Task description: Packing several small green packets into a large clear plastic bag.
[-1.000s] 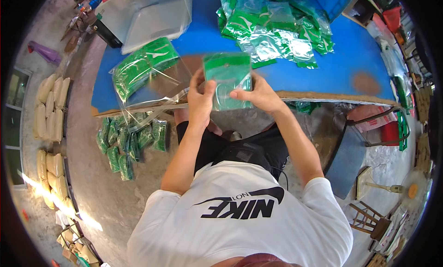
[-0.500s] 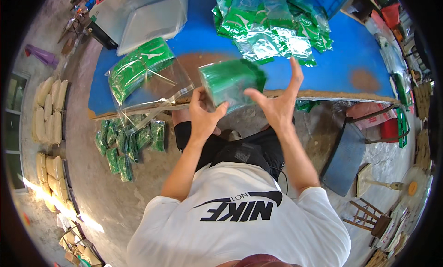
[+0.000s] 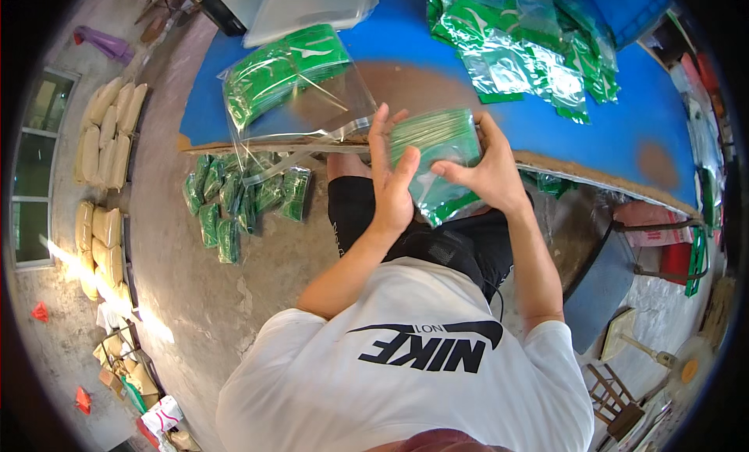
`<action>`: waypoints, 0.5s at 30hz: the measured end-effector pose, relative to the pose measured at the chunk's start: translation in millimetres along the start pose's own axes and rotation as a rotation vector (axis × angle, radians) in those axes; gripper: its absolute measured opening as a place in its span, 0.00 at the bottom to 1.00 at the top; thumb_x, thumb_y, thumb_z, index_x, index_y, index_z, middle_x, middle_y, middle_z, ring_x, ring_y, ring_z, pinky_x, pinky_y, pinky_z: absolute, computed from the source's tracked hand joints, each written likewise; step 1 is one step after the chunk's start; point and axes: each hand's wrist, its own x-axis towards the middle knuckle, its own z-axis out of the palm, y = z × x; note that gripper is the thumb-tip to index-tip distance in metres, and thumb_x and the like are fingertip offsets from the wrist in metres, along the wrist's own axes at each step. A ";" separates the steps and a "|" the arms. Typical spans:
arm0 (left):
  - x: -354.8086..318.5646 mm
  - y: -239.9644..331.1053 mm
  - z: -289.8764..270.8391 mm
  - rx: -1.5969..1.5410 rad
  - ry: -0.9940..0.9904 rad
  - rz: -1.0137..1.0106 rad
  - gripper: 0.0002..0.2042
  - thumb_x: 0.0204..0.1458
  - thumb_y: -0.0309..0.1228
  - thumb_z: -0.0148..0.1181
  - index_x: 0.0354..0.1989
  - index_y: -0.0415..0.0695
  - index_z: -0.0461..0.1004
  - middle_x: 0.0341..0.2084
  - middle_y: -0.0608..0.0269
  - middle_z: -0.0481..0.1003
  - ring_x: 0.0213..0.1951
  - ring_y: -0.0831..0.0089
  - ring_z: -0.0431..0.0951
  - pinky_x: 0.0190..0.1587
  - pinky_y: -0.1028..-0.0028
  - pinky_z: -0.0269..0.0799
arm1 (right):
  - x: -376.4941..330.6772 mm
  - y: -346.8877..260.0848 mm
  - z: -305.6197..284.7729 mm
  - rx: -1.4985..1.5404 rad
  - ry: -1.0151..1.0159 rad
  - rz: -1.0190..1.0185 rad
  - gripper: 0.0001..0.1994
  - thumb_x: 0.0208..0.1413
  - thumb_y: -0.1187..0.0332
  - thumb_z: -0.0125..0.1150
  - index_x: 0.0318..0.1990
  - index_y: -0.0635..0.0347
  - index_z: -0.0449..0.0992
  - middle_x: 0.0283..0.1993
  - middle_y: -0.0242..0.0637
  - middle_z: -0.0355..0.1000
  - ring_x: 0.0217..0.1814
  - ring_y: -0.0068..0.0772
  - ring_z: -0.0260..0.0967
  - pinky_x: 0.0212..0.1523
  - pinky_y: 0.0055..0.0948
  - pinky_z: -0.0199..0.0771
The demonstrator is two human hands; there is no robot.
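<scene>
A stack of green packets in clear plastic (image 3: 437,151) is held upright between both hands at the near edge of the blue table (image 3: 406,50). My left hand (image 3: 390,183) presses flat against the stack's left side, fingers straight. My right hand (image 3: 488,171) grips its right side, thumb across the front. A clear bag partly filled with green packets (image 3: 292,85) lies on the table to the left, its open mouth toward the hands.
A loose pile of green packets (image 3: 530,50) lies at the table's far right. Filled green bundles (image 3: 242,202) sit on the concrete floor under the left edge. Tan sacks (image 3: 105,147) line the left wall. A wooden chair (image 3: 616,397) stands lower right.
The stack has come down from over the table toward my body. Both hands have closed in on its two sides; half a second ago the right hand was spread open.
</scene>
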 end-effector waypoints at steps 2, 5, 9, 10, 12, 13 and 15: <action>1.1 -10.0 -3.5 -0.064 0.067 0.101 0.31 0.66 0.46 0.46 0.71 0.41 0.52 0.60 0.50 0.62 0.60 0.67 0.64 0.63 0.68 0.57 | -1.6 -10.8 4.5 0.043 -0.021 0.028 0.36 0.36 0.60 0.81 0.52 0.69 0.71 0.47 0.44 0.76 0.49 0.32 0.74 0.51 0.35 0.75; 4.1 -21.0 -15.3 0.084 0.109 0.200 0.28 0.67 0.48 0.41 0.67 0.40 0.58 0.55 0.51 0.65 0.55 0.69 0.65 0.60 0.69 0.59 | -3.2 -9.6 1.8 -0.424 -0.152 -0.193 0.39 0.37 0.62 0.80 0.59 0.64 0.68 0.52 0.40 0.74 0.54 0.30 0.71 0.55 0.32 0.72; 8.1 -11.7 -24.5 0.252 0.056 0.179 0.26 0.67 0.47 0.42 0.64 0.39 0.61 0.51 0.52 0.67 0.52 0.70 0.66 0.58 0.69 0.59 | -13.1 5.2 21.6 -0.012 -0.163 0.018 0.40 0.38 0.63 0.79 0.61 0.65 0.67 0.53 0.41 0.74 0.55 0.31 0.71 0.56 0.32 0.72; 10.0 -8.7 -25.8 0.299 0.041 0.079 0.27 0.67 0.48 0.41 0.64 0.38 0.61 0.51 0.52 0.67 0.52 0.69 0.66 0.59 0.68 0.59 | -17.1 8.3 29.3 0.053 -0.109 0.010 0.39 0.39 0.64 0.78 0.61 0.65 0.66 0.53 0.40 0.73 0.55 0.30 0.71 0.56 0.32 0.71; 12.2 -9.0 -24.8 0.344 0.035 -0.014 0.28 0.67 0.49 0.41 0.64 0.38 0.61 0.51 0.52 0.67 0.52 0.69 0.66 0.59 0.68 0.59 | -18.3 8.4 32.3 0.116 -0.065 -0.003 0.39 0.40 0.66 0.78 0.62 0.65 0.66 0.53 0.40 0.73 0.55 0.29 0.70 0.56 0.31 0.71; 12.5 -11.3 -23.5 0.368 0.044 0.030 0.27 0.68 0.48 0.38 0.64 0.39 0.61 0.51 0.54 0.67 0.53 0.70 0.66 0.59 0.69 0.60 | -18.2 8.3 33.0 0.123 -0.047 -0.002 0.36 0.42 0.66 0.77 0.61 0.64 0.67 0.52 0.40 0.73 0.54 0.30 0.71 0.55 0.32 0.72; 22.9 -7.0 -29.6 0.440 0.030 0.130 0.28 0.69 0.51 0.33 0.64 0.40 0.61 0.54 0.56 0.66 0.56 0.69 0.64 0.60 0.68 0.59 | -15.6 14.4 34.4 0.134 -0.035 -0.007 0.34 0.43 0.66 0.76 0.59 0.63 0.68 0.51 0.41 0.74 0.54 0.32 0.72 0.54 0.32 0.73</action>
